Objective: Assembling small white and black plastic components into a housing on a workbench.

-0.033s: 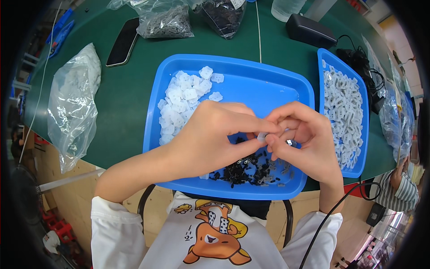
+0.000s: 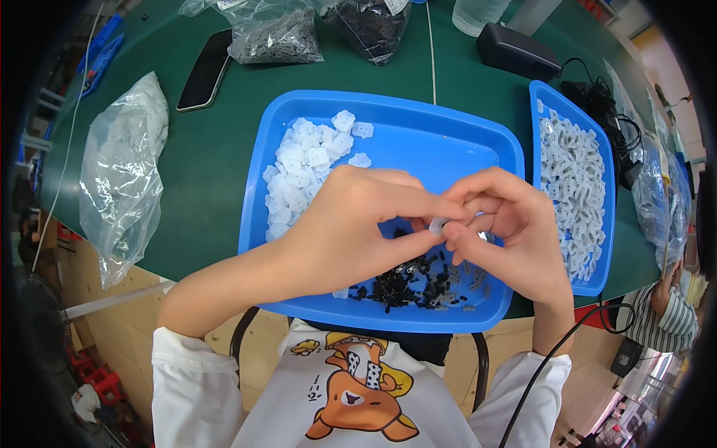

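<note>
Over a blue tray [image 2: 392, 99], my two hands meet at the fingertips. Between the thumb and fingers of my left hand [image 2: 358, 224] is a small translucent white plastic piece [image 2: 438, 225]. My right hand [image 2: 515, 231] pinches at the same piece from the other side, its remaining fingers curled. The fingers partly hide the piece. Flat white plastic pieces [image 2: 302, 168] lie heaped at the tray's left. Below my hands are small black parts [image 2: 396, 290] and, to their right, scattered small grey parts [image 2: 469, 280].
At the right, a smaller blue tray [image 2: 535, 127] holds many light-grey parts [image 2: 573, 194]. A clear plastic bag [image 2: 123, 179] and a phone [image 2: 205, 71] lie left. Bags of grey parts [image 2: 276, 37] and dark parts [image 2: 372, 30] sit behind, near a black box [image 2: 519, 51].
</note>
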A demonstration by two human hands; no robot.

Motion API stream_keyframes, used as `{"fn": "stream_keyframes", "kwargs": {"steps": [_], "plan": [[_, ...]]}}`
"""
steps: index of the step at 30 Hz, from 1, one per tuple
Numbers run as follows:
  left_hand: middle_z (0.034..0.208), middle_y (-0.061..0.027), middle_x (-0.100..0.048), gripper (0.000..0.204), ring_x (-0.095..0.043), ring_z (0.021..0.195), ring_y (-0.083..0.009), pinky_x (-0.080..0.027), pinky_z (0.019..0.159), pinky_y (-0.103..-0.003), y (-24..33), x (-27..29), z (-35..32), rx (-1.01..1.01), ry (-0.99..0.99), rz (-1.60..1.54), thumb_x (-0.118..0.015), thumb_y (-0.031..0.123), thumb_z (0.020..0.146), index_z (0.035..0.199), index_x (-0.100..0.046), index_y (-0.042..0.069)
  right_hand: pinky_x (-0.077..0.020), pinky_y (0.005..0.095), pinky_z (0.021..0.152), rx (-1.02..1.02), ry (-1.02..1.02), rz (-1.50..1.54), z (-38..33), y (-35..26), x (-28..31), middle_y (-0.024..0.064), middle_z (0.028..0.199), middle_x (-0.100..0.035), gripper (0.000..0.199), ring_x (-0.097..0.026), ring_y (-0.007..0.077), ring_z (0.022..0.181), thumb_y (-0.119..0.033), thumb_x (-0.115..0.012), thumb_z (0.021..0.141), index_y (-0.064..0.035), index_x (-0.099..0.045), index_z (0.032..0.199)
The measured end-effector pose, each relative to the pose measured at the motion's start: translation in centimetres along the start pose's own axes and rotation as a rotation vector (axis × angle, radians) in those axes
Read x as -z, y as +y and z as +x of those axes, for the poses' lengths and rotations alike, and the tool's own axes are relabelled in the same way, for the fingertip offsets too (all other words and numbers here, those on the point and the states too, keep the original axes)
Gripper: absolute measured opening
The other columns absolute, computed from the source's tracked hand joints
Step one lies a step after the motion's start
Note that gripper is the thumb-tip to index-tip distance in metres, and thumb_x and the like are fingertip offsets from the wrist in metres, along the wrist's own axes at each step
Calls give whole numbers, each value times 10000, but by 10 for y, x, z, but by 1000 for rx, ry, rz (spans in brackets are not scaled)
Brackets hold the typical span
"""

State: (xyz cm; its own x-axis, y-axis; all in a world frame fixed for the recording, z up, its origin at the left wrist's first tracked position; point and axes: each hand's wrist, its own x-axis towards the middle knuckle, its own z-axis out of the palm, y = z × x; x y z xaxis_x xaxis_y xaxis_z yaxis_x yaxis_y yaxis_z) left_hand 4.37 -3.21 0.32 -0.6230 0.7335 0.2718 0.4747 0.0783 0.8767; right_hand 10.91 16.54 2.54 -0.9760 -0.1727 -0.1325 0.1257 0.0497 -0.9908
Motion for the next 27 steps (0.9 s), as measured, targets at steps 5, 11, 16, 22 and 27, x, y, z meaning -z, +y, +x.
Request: {"fn": "stream_keyframes", "kwargs": {"steps": [5, 11, 16, 22, 27], "plan": [[806, -43, -685, 342, -582, 726, -127, -462, 662, -259, 9, 5, 3, 104, -8, -157, -753, -3, 752, 1081, -749, 92, -567, 296, 700, 41, -60, 143, 1, -1, 11, 133, 1041, -638, 237, -646, 163, 869, 71, -580, 879, 75, -589, 1115], [843, -29, -672, 335, -547, 764, -107, -433, 679, -240, 11, 6, 3, 208, -12, -336, -764, 0, 762, 1088, -744, 76, -565, 304, 686, 50, -86, 217, 2, -2, 12, 157, 1034, -633, 254, -651, 180, 835, 69, -579, 873, 92, -573, 1125], [834, -23, -671, 341, -545, 765, -106, -431, 678, -241, 10, 7, 3, 205, -32, -331, -774, 2, 757, 1088, -745, 78, -563, 309, 695, 26, -82, 197, 2, -2, 12, 143, 1029, -634, 245, -644, 172, 861, 83, -585, 860, 82, -579, 1105], [796, -39, -684, 346, -591, 722, -130, -456, 656, -254, 7, 2, 1, 64, 11, -143, -768, -1, 752, 1080, -753, 108, -512, 283, 814, 138, -58, 24, 2, 5, 11, 79, 1013, -643, 218, -612, 124, 887, 56, -584, 874, 39, -612, 1089], [777, -57, -684, 371, -621, 693, -158, -480, 618, -272, 4, 0, -1, -34, 44, 21, -767, 0, 739, 1092, -746, 114, -484, 266, 798, 183, -31, -125, 3, 7, 7, 59, 1003, -647, 236, -594, 117, 875, 60, -575, 857, 11, -625, 1082]]}}
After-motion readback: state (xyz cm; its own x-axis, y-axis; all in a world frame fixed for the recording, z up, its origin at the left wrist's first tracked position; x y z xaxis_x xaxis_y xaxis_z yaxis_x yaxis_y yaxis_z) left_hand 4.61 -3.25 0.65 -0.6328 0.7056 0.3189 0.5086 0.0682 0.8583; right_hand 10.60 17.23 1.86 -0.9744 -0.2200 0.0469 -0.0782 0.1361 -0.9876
